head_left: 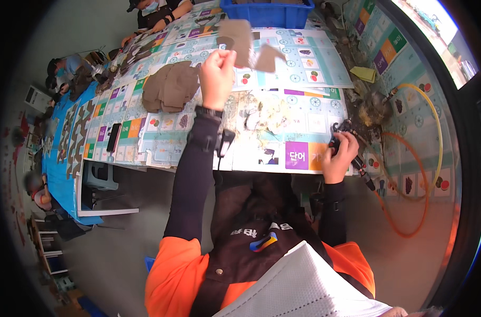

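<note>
My left hand (217,74) is raised over the table, thumb and fingers pinching the edge of a flat brown cut fabric piece (236,39). Another brown part (270,59), blurred, shows just right of it; whether it belongs to the same piece I cannot tell. At the table's right front edge, my right hand (342,157) is wrapped round a black spray gun (363,168) with a hose at its lower end. A stack of brown fabric pieces (170,87) lies to the left of my left hand.
A blue crate (269,13) stands at the far edge. Orange (417,164) and yellow (436,105) hoses loop at the right. A black phone (113,137) lies at the left front. Other people (158,13) work at far left, beside rows of brown pieces (77,140).
</note>
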A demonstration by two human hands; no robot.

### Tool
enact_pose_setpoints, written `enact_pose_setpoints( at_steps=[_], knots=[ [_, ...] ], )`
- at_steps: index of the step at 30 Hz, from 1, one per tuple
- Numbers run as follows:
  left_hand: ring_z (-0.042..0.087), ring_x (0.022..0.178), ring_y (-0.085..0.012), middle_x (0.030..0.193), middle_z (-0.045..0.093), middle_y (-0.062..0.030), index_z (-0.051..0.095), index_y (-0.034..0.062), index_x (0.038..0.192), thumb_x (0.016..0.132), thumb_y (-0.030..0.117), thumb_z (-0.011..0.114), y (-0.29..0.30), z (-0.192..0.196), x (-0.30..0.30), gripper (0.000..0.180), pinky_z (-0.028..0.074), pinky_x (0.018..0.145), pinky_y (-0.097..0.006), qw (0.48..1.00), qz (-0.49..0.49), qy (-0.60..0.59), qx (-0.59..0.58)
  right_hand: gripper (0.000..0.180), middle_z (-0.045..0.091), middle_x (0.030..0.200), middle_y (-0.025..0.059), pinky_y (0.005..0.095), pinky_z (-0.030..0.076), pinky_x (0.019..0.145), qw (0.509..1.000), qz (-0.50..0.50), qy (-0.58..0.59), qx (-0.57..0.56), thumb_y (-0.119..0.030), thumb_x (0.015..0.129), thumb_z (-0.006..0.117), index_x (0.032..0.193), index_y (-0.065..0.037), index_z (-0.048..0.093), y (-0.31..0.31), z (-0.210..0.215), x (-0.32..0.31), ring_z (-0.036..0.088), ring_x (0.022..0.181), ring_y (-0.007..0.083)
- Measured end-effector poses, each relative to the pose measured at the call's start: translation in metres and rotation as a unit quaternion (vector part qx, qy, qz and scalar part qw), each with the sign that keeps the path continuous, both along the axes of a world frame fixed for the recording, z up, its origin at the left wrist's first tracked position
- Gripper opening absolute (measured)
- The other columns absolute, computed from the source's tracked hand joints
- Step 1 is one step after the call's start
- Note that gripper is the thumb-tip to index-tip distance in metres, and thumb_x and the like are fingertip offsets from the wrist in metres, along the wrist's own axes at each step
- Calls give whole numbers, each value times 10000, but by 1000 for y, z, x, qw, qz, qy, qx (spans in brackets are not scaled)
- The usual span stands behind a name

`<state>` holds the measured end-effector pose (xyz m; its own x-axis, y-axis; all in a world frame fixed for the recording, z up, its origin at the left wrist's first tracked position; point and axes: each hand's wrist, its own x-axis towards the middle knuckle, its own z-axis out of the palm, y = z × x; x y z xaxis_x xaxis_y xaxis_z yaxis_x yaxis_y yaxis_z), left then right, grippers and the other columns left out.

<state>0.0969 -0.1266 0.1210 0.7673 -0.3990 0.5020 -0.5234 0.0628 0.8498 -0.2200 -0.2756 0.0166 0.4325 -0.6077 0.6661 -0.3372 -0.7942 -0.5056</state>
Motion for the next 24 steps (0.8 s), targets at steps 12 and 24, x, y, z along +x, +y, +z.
enact_pose_setpoints(
  at_steps=[12,24],
  knots=[
    [610,495,-160,878,740,-187,549,-69,1118,965,139,530,-5,-129,125,259,385,369,-306,932,36,301,198,279,595,1053,116,439,374,953,999,-17,-21,-46,54,661,573,912,-58,621,-1,-6,3,533,1081,338],
    [704,831,-322,869,730,-156,691,54,1062,890,137,630,42,-44,87,201,548,769,-410,936,47,-105,334,221,593,1018,102,440,372,943,999,0,-8,-48,26,697,567,895,-62,610,1,-11,2,542,1034,325]
  ],
)
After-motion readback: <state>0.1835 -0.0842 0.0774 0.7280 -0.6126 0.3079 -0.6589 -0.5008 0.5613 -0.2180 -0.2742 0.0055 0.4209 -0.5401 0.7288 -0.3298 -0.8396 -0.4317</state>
